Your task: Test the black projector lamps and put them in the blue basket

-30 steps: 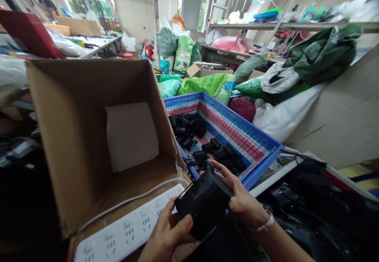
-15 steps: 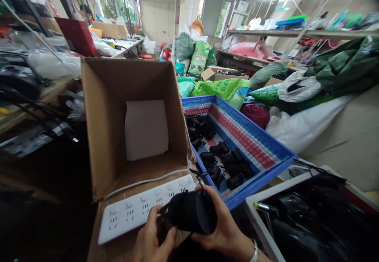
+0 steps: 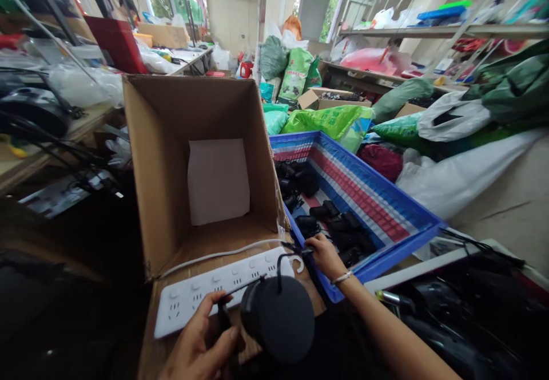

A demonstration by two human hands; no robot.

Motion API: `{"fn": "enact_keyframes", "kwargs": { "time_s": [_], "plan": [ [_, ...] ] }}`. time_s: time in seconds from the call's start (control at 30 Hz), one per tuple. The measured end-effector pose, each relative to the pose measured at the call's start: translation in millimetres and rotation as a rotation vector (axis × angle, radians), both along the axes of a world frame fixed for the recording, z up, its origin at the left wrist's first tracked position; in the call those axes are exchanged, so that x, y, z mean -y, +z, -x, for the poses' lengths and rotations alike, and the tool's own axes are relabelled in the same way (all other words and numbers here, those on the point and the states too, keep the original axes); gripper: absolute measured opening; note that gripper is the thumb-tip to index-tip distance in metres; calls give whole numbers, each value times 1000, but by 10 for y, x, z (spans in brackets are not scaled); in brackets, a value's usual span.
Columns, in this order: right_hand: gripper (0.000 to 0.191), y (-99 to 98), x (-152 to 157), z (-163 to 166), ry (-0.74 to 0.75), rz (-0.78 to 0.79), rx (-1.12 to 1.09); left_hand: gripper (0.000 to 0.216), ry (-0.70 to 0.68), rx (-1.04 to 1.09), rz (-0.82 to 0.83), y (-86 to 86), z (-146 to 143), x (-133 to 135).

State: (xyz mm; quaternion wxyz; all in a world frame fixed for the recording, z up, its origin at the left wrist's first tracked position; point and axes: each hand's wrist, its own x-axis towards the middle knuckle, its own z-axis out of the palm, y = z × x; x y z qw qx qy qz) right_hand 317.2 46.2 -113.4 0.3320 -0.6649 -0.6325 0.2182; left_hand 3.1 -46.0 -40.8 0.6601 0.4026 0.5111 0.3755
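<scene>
My left hand point(image 3: 199, 337) is closed on the narrow dark end of a black cylindrical device point(image 3: 287, 320), whose flat round face points toward me. A black cord point(image 3: 279, 265) loops up from the device. My right hand point(image 3: 326, 257) is pinched on the dark cord end at the near rim of the blue crate point(image 3: 377, 262); whether a plug is in the fingers is hidden. Just beyond the device lies a white power strip point(image 3: 225, 280) with a row of sockets and switches, on cardboard.
An open cardboard box point(image 3: 160, 197) lies on its side behind the strip. Several black adapters point(image 3: 343, 225) rest in the blue crate. A pale-rimmed bin point(image 3: 412, 274) with dark parts stands at right. Green bags point(image 3: 321, 121) and a laden shelf point(image 3: 429, 32) are farther back.
My right hand has left the device's round end and moved up and away to the cord at the crate's rim. My left hand keeps the device, its round face now turned more toward me.
</scene>
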Motion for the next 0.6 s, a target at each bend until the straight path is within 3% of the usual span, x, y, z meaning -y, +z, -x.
{"fn": "enact_keyframes", "kwargs": {
  "time_s": [0.1,0.2,0.27,0.43,0.6],
  "plan": [
    [13,234,17,66,7,-45,-60,56,59,56,-9,103,110,-86],
    [20,494,62,245,105,-37,-165,58,238,95,-73,182,208,-220],
    [22,567,92,409,197,-16,-224,59,333,115,-111,192,257,-302],
    [20,422,123,714,366,-12,-260,54,351,163,-109,104,334,-375],
    [15,343,94,772,454,-59,-188,53,388,200,-110,38,359,-374]
  ]
}}
